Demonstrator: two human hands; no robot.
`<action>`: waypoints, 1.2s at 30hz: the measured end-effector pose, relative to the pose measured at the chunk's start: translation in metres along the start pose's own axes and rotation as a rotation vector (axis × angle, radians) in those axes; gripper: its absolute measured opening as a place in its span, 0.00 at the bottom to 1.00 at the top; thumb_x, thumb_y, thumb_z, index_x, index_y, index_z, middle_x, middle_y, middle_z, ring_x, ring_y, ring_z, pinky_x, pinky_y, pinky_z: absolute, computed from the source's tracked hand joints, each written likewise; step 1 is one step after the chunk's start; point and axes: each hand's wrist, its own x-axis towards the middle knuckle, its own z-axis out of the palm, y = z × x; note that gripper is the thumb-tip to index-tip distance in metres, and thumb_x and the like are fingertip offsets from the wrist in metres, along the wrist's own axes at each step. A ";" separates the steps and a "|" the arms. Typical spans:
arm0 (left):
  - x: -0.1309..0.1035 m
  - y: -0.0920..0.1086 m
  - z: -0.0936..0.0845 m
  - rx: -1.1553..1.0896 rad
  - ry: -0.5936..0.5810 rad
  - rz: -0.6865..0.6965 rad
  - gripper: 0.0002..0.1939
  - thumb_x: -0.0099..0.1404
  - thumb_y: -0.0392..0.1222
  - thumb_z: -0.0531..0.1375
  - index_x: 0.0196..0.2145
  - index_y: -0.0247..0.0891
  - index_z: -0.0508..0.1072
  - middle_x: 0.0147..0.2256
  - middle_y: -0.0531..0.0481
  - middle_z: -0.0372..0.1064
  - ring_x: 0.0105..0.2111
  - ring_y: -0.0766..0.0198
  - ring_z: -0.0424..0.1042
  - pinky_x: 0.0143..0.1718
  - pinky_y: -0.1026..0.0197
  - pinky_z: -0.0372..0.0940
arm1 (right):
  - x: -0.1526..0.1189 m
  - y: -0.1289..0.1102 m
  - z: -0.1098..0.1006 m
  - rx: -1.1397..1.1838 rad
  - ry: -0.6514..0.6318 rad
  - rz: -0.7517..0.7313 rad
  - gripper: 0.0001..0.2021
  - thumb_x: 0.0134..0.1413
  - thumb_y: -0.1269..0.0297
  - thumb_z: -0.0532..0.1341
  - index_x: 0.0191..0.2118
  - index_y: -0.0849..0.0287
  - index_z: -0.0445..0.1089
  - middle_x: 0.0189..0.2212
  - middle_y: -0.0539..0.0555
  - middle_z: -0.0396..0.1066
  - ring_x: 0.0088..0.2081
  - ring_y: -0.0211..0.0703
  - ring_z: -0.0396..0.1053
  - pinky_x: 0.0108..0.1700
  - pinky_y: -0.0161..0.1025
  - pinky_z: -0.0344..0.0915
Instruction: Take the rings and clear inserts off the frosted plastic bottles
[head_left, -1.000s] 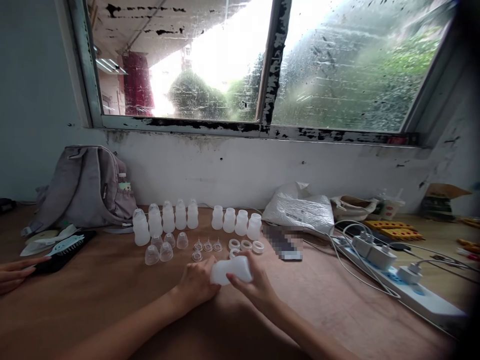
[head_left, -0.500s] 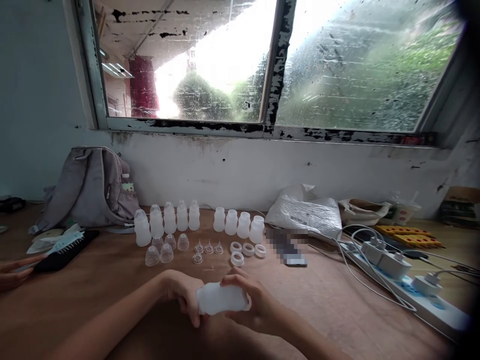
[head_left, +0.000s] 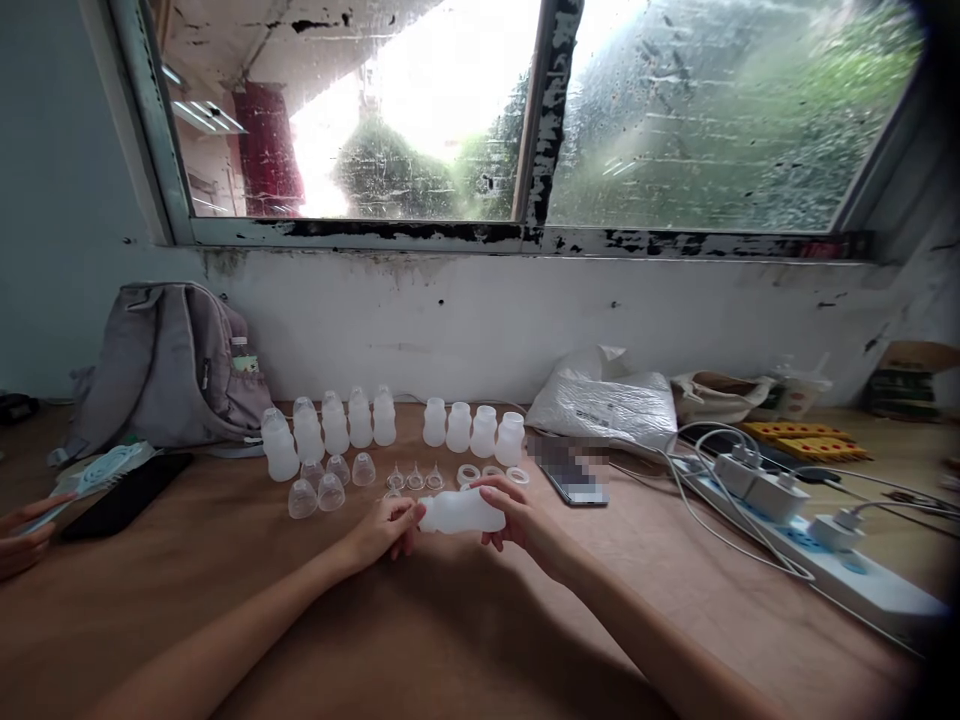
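Note:
A frosted white baby bottle [head_left: 463, 510] lies sideways between my two hands, just above the table. The fingers of my left hand [head_left: 384, 530] close on its left end. My right hand [head_left: 523, 515] grips the right end, thumb and fingers around it. Behind the bottle are several clear nipples [head_left: 415, 478] and white collar rings [head_left: 517, 475], some partly covered by the bottle and my right hand. To the left stand several clear domed caps [head_left: 331, 492]. Farther back is a row of capped bottles [head_left: 335, 424], with several uncapped bottles [head_left: 484, 432] to their right.
A co-worker's hand [head_left: 26, 535] holds a light blue item at the left edge, beside a black flat object [head_left: 127, 498]. A grey backpack [head_left: 165, 365] leans on the wall. On the right are a phone [head_left: 574, 475], a silver bag [head_left: 607, 405] and a power strip [head_left: 862, 575] with cables.
Both hands have moved forward with the bottle, towards the nipples and rings. The view has tilted slightly down. The co-worker's hand at left has shifted a little.

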 end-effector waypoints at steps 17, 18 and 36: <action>0.001 -0.005 -0.001 -0.212 0.239 0.121 0.16 0.51 0.48 0.60 0.32 0.36 0.62 0.26 0.55 0.63 0.18 0.73 0.63 0.15 0.71 0.55 | 0.007 0.004 -0.011 0.120 0.086 0.008 0.14 0.47 0.56 0.57 0.41 0.54 0.64 0.31 0.51 0.67 0.22 0.36 0.65 0.22 0.33 0.62; 0.001 -0.006 -0.001 -0.186 0.231 0.122 0.15 0.51 0.48 0.60 0.32 0.35 0.63 0.25 0.55 0.63 0.18 0.73 0.62 0.15 0.70 0.56 | 0.007 0.005 -0.011 0.124 0.085 0.012 0.14 0.47 0.56 0.57 0.40 0.54 0.64 0.31 0.51 0.67 0.22 0.36 0.64 0.22 0.33 0.62; -0.001 -0.005 -0.007 -0.053 0.486 0.088 0.18 0.57 0.54 0.51 0.22 0.36 0.63 0.17 0.57 0.59 0.14 0.71 0.58 0.13 0.69 0.49 | 0.008 0.003 -0.012 0.168 0.147 -0.013 0.15 0.48 0.56 0.57 0.41 0.58 0.63 0.29 0.52 0.67 0.22 0.36 0.66 0.21 0.32 0.62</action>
